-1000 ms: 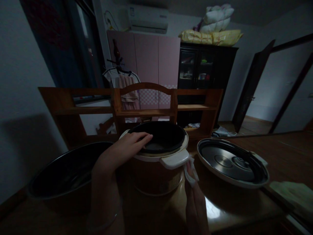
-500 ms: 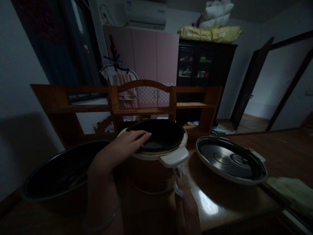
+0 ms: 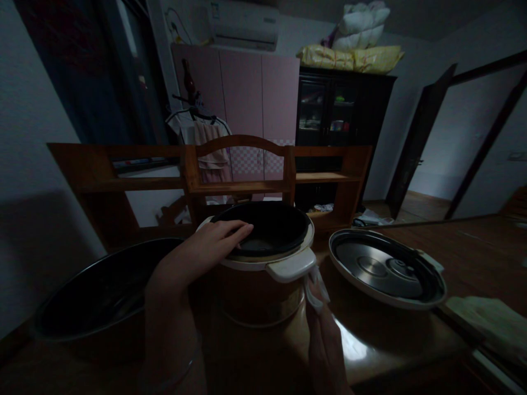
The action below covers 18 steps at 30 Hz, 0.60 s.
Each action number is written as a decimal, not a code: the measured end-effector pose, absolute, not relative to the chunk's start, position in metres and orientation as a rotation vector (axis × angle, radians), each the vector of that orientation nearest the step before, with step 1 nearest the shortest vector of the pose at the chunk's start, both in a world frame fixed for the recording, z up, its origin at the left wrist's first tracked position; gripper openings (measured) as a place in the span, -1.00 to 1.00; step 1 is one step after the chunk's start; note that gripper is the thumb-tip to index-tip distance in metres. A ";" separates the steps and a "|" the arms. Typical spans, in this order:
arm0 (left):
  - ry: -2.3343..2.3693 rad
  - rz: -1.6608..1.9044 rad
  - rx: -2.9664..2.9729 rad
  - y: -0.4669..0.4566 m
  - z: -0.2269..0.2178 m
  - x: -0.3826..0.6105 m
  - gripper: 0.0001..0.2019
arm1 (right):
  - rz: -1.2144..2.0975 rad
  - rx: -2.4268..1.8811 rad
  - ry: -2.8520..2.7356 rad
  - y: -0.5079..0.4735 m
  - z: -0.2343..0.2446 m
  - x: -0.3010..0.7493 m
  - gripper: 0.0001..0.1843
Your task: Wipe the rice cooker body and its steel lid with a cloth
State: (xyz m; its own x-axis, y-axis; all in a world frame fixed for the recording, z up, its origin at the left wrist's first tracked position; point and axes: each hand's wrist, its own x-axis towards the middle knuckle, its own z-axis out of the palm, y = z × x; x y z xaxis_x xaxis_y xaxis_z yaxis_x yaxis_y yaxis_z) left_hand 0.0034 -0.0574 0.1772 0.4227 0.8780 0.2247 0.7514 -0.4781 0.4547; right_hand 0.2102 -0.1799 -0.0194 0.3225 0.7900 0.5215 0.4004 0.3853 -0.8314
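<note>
Head view: right hand (image 3: pixel 324 336), gripping a white cloth (image 3: pixel 322 285), has slid rightward by the handle (image 3: pixel 292 266), so wiping apparently continues; left hand (image 3: pixel 214 241) lies unclenched on the cooker (image 3: pixel 259 296), back from the front edge of the table (image 3: pixel 382 343).

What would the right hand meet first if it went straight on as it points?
Most likely the cooker's white handle, beyond the white cloth in the right hand; depth is unclear, so it might pass under and meet the cooker's side instead.
</note>
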 end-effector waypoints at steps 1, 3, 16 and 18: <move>1.410 0.635 2.395 -0.058 0.177 0.004 -0.46 | 0.353 -1.215 -1.309 -0.178 -0.018 0.208 -0.48; 1.385 0.654 2.406 -0.060 0.179 0.005 -0.46 | 0.329 -1.205 -1.334 -0.175 -0.022 0.203 -0.47; 1.372 0.667 2.463 -0.057 0.174 0.003 -0.48 | 0.046 -1.278 -1.514 -0.177 -0.051 0.198 -0.40; 1.388 0.665 2.444 -0.058 0.175 0.004 -0.46 | -0.008 -1.299 -1.561 -0.178 -0.050 0.201 -0.38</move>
